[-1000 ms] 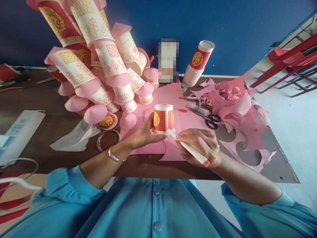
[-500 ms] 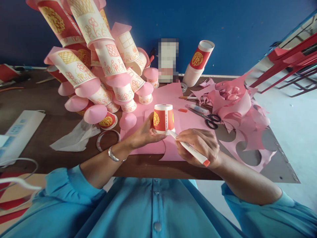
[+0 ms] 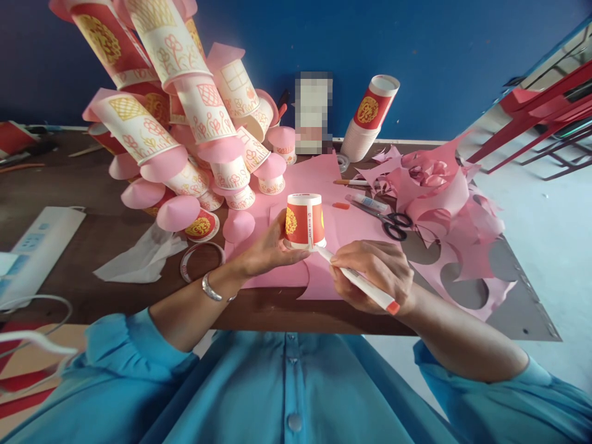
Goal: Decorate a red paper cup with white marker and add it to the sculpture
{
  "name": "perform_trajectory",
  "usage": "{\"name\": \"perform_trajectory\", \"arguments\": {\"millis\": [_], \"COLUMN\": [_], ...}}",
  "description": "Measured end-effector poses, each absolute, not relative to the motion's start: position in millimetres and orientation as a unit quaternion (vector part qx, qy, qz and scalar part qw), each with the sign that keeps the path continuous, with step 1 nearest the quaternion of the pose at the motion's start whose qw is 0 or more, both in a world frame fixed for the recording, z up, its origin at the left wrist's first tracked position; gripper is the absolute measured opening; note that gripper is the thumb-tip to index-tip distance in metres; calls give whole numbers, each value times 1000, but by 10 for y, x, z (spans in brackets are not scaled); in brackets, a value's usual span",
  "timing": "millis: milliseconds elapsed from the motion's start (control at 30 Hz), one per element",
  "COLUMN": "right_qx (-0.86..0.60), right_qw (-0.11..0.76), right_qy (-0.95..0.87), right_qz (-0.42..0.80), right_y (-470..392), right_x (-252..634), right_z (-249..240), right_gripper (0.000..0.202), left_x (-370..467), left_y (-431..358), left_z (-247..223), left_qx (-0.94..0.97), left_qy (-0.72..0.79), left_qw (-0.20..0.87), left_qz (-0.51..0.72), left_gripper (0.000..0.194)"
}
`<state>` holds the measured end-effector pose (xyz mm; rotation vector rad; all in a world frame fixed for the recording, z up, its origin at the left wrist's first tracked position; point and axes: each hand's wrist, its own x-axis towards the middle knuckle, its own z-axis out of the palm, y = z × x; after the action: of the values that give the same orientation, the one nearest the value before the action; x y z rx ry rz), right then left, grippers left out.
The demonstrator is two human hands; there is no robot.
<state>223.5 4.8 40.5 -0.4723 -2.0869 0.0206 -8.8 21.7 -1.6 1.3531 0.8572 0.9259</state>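
My left hand (image 3: 264, 250) is closed around the left side and lower rim of a red and white paper cup (image 3: 303, 221), held upside down over pink paper (image 3: 324, 274). In my right hand (image 3: 374, 274) is a white marker pen (image 3: 365, 285) with an orange-red end, its tip close to the cup's lower rim. Whether the tip touches the cup I cannot tell. An orange pen cap (image 3: 341, 206) lies on the paper behind the cup.
Decorated paper cups with pink cones (image 3: 203, 117) stand in a tall cluster at left. Scissors (image 3: 393, 225), pink paper scraps (image 3: 444, 179) and a cup stack (image 3: 370, 117) are at right. A tape roll (image 3: 187, 262) and a power strip (image 3: 37, 253) lie at left.
My right hand and the marker have shifted slightly right and down, the tip moving a little along the cup's lower rim. The cup has hardly moved.
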Motion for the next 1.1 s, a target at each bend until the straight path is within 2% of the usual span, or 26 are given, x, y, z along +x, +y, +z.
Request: {"name": "perform_trajectory", "arguments": {"millis": [300,733,1100], "right_qx": [-192,-188,-190], "right_qw": [482,467,479], "right_qy": [-855,-864,-857], "right_qz": [-5,4,-9], "right_y": [77,80,89], "right_x": [2222,2255,2243], "right_z": [399,388,369], "right_gripper": [12,19,15], "left_x": [-95,-92,-91], "left_y": [207,204,228], "left_z": [-80,-79,-84], "left_qx": [570,569,583], "left_qy": [379,382,374], "left_qw": [614,618,610], "left_qz": [392,384,385], "left_gripper": [78,79,77]}}
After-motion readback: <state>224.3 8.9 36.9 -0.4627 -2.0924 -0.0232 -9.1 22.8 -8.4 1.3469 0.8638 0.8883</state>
